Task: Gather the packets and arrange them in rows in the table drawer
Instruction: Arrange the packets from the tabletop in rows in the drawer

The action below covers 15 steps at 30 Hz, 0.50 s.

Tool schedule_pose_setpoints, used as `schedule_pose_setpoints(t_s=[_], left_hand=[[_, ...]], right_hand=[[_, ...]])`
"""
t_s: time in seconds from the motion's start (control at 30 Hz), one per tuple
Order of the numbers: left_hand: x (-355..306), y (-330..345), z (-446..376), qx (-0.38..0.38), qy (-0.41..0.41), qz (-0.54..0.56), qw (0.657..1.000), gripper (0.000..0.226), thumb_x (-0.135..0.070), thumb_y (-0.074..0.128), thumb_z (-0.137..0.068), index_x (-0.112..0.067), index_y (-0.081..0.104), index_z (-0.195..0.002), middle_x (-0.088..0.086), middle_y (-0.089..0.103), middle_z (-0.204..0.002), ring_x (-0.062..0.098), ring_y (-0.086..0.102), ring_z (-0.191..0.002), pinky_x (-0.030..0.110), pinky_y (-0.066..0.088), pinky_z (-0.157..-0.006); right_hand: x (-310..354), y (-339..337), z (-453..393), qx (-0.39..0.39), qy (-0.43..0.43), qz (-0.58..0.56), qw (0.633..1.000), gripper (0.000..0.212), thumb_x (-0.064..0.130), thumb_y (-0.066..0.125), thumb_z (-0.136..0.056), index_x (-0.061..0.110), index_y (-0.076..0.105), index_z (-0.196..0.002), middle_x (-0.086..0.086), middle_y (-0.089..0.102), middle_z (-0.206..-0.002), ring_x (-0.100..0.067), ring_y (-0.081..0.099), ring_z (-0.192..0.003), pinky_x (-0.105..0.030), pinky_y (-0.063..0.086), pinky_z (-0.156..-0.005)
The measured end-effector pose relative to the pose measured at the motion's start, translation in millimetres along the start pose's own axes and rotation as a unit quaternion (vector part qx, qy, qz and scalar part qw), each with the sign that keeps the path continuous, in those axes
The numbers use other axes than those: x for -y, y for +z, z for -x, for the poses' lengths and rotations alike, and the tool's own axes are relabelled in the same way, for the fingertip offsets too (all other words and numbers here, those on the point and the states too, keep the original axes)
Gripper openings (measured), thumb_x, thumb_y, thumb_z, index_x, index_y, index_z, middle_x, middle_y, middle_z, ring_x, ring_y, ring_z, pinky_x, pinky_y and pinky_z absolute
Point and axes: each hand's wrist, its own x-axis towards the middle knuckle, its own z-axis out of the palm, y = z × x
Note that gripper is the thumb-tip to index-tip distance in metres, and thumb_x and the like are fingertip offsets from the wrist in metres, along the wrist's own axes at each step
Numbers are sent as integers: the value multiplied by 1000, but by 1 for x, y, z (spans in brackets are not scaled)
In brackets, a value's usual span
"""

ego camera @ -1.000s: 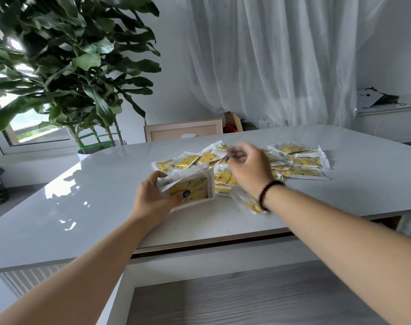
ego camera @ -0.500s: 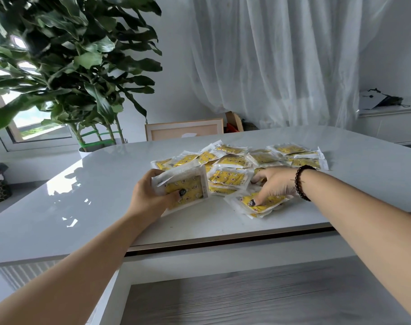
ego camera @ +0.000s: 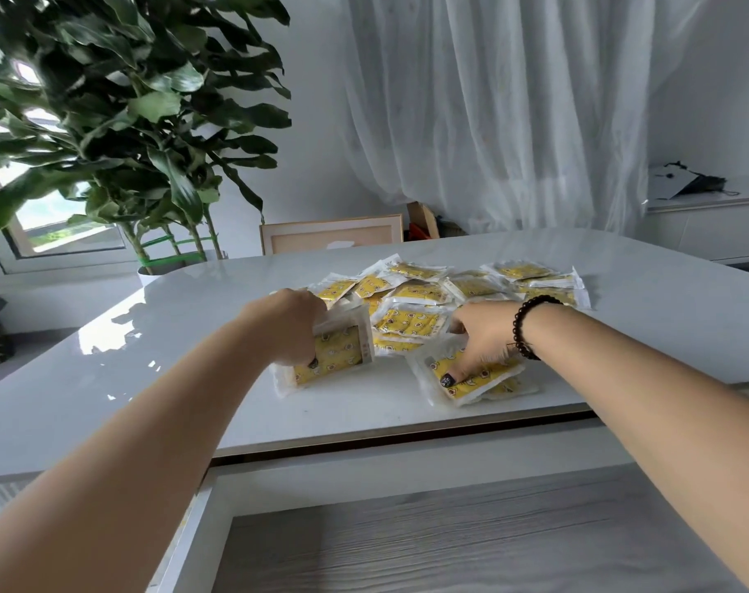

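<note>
Both forearms are bare, with no sleeves in view. The right wrist wears a bracelet of dark round beads (one strand), and visible fingernails carry dark polish.

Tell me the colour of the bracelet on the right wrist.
Black beads; the bracelet shows in the head view.

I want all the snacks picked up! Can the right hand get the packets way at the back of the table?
Probably yes. The right hand is busy gripping a near packet, but nothing blocks the far packets lying just beyond it.
</note>
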Motion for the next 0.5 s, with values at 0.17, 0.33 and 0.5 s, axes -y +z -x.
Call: schedule_pose_setpoints(t_s=[0.17,0.33,0.5], left_hand=[[-14,16,3,17,-14,30,999,50,-30,61,-80,-20,41,-124,2,54,-104,26,56,-91,30,47,-66],[-9,22,2,-20,-10,38,999,43,-36,63,-81,-23,46,-119,0,56,-104,23,53,-88,29,44,-64],[-4,12,-1,4,13,38,999,30,-32,68,-76,-23,45,-93,-6,47,-86,20,51,-84,28,43,-63]], right_hand=[[-1,-1,5,35,4,11,999,53,66,70,-67,17,48,-74,6,47,-70,-12,44,-62,-24,36,-53],[-6,4,8,32,-36,-84,995,47,54,80,-64,18,51,-73,4,43,-68,-12,39,-60,-25,31,-53],[-3,-4,13,-29,-83,-70,994,54,46,83,-64,15,39,-71,3,33,-64,-13,29,-56,-25,22,-47]])
